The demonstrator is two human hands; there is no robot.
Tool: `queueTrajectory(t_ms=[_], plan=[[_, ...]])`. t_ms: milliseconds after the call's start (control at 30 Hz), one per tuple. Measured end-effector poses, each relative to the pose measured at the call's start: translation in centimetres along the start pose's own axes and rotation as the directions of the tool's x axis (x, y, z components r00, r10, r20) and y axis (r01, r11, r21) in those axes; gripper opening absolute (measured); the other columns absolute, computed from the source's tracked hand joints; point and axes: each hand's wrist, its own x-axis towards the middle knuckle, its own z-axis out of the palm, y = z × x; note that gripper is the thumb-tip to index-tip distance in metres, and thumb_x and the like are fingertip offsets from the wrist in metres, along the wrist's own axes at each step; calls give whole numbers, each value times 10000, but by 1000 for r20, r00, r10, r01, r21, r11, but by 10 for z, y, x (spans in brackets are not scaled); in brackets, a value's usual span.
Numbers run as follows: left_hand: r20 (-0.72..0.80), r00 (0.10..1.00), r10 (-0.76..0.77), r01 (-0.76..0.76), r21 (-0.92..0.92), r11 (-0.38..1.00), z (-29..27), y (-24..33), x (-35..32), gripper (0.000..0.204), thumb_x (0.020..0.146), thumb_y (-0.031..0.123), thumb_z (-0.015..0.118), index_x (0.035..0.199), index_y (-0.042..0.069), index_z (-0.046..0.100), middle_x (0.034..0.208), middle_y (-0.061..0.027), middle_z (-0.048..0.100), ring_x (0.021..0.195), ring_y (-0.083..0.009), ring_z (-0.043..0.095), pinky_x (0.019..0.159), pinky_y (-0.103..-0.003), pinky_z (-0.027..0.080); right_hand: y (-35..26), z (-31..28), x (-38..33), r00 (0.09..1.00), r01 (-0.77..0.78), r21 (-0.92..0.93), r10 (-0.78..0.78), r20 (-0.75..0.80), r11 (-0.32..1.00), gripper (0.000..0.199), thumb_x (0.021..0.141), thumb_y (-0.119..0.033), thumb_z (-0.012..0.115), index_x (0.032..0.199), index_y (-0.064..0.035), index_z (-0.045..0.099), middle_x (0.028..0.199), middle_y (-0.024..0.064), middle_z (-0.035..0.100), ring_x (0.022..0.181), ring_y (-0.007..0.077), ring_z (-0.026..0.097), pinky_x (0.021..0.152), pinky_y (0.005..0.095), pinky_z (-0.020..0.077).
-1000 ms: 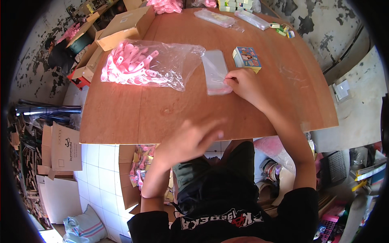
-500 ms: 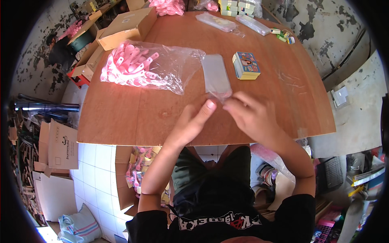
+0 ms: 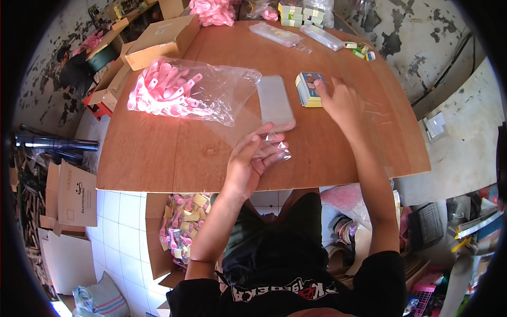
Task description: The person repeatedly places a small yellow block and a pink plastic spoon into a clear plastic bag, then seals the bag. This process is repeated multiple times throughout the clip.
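Note:
A small clear plastic bag (image 3: 275, 147) rests over the fingers of my left hand (image 3: 247, 161), pinched near the table's front edge. Just beyond it lies a flat stack of clear plastic bags (image 3: 275, 103). My right hand (image 3: 342, 105) reaches to the stack of printed cards (image 3: 308, 91), blue on top with pale yellow edges. Its thumb lies over the stack's right side and the fingers are apart from the thumb; no card is seen lifted. To the left, a large clear bag (image 3: 224, 90) lies on its side with pink plastic spoons (image 3: 166, 90) in it.
A cardboard box (image 3: 163, 42) stands at the table's far left, beside more pink spoons (image 3: 214, 11). Packed clear bags (image 3: 274, 34), stacked card bundles (image 3: 301, 15) and small green boxes (image 3: 362, 52) sit at the back. Below the table, an open carton (image 3: 182, 227) holds packed pink items.
My right hand has left the clear bags and moved right and away to the card stack. My left hand has turned palm up with one clear bag parted from the pile.

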Motion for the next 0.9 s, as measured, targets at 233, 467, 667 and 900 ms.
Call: queueTrajectory(t_ms=[233,467,667,900], plan=[[-100,993,62,-78,-168,983,15,-8,-7,419,1002,152,436,1386,5,356,1287,-250,528,1181,-339,562,993,-438,488,15,23,8,961,-166,-33,169,219,986,418,865,-417,592,1050,-54,683,907,181,695,843,361,671,754,450,517],[-216,953,212,-235,-86,968,19,-14,2,532,953,34,530,1419,-15,278,1201,-228,587,1073,-281,631,913,-393,551,6,3,-1,997,-41,416,63,-40,908,249,860,-95,669,1097,-20,653,852,117,712,756,160,683,665,273,512],[-287,922,260,-293,-80,953,14,-16,4,555,956,6,501,1436,-31,225,1227,-268,557,1121,-280,596,950,-386,508,-40,-32,-89,980,-158,835,188,67,527,242,872,5,655,1109,25,608,888,53,686,793,67,623,681,201,480],[-291,915,280,-323,-111,940,20,-16,2,556,956,24,510,1434,-17,230,1242,-248,550,1131,-273,587,963,-376,496,-55,-27,-158,931,-295,876,321,173,383,230,852,-30,702,1054,65,648,831,59,668,658,7,563,537,143,408]])
